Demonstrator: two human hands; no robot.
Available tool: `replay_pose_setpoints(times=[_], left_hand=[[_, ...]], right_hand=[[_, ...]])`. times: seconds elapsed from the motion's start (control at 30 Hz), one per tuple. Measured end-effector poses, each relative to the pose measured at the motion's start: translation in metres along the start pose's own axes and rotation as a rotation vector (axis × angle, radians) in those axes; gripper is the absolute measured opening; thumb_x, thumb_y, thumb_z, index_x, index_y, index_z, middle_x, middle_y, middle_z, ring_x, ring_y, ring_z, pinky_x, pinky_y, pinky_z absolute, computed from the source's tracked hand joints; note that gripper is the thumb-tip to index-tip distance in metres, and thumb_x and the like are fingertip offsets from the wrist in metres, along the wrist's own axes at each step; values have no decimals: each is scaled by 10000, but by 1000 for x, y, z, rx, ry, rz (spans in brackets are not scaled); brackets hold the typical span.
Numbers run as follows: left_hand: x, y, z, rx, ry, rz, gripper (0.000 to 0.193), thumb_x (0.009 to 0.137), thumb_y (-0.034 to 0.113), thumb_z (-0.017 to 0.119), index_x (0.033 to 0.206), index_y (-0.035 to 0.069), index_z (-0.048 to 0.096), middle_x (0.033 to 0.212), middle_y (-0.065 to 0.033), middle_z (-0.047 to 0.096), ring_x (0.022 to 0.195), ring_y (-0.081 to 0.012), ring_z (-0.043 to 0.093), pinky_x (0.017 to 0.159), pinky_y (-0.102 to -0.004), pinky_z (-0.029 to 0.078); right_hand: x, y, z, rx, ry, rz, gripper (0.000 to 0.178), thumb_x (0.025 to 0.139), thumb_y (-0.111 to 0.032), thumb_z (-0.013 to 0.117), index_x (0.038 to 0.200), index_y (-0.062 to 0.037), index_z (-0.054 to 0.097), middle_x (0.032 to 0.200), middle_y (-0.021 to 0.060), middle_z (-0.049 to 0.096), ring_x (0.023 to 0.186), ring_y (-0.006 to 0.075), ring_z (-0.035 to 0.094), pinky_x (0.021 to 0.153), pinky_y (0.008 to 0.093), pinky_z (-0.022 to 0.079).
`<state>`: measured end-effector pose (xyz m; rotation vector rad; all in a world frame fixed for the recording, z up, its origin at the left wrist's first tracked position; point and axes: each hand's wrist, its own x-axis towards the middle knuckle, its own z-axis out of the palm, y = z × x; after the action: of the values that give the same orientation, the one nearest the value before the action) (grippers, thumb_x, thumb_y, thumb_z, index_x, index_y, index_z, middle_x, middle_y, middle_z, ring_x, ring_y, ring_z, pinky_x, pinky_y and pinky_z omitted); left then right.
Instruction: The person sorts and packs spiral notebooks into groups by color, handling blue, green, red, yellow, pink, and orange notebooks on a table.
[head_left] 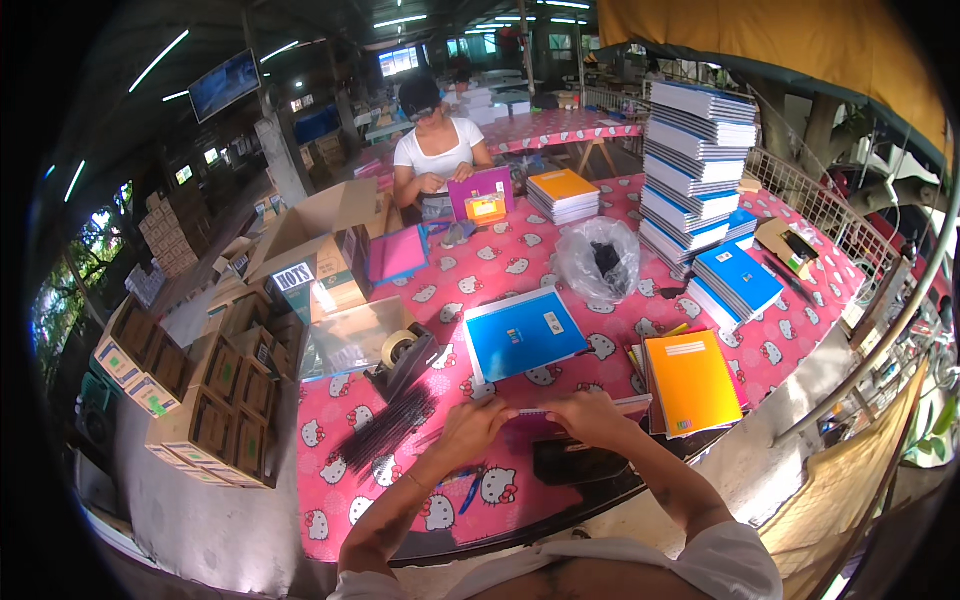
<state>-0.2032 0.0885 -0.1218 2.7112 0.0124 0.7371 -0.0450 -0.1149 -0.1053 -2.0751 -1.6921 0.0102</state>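
My left hand (472,430) and my right hand (587,416) pinch the top edge of a thin purple notebook (530,422) near the table's front edge. It stands nearly edge-on to me, so little of its cover shows. Just beyond it lies a blue notebook (525,335) with white page edges. To its right is an orange-yellow notebook (692,382) on top of others. Left of my hands, a bundle of thin black strips (385,430) rests beside a tape dispenser (402,357). Blue-handled pliers (470,492) lie by my left forearm.
A tall notebook stack (695,170) rises at the right, with a shorter blue stack (735,283) before it. A clear plastic bag (598,262) sits mid-table. Across from me, a person (440,155) holds a purple notebook (482,192). Cardboard boxes (215,400) stand along the left.
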Motion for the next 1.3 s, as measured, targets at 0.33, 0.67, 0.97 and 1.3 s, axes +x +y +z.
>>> replay_pose_setpoints(times=[0.33, 0.67, 0.97, 1.3], left_hand=[[-33, 44, 75, 418, 117, -164, 826, 939, 539, 544, 1462, -76, 369, 1504, -305, 366, 1416, -477, 325, 1129, -660, 218], [-60, 28, 89, 355, 41, -24, 829, 965, 540, 497, 1485, -83, 328, 1534, -315, 335, 1451, -479, 285, 1153, -669, 163], [-36, 28, 74, 332, -9, 0, 833, 924, 499, 586, 1463, -96, 363, 1515, -334, 352, 1447, -460, 309, 1159, -642, 204], [1, 47, 36, 444, 59, -3, 668, 967, 420, 567, 1425, -51, 444, 1499, -236, 432, 1416, -376, 390, 1166, -571, 240]], right_hand=[[0, 8, 11, -104, 24, 30, 232, 925, -256, 607, 1123, -175, 697, 909, 96, 736, 778, 312, 717, 654, 473, 562], [2, 3, 11, -51, 64, 26, 239, 938, -246, 579, 1147, -182, 676, 882, 100, 734, 814, 324, 719, 685, 480, 556], [-1, 4, 8, -81, 51, 44, 207, 927, -238, 612, 1115, -169, 663, 914, 90, 731, 804, 317, 717, 681, 470, 555], [-30, 41, -18, -203, 180, -11, 261, 863, -286, 710, 1094, -170, 676, 837, 116, 711, 831, 345, 704, 717, 492, 544]])
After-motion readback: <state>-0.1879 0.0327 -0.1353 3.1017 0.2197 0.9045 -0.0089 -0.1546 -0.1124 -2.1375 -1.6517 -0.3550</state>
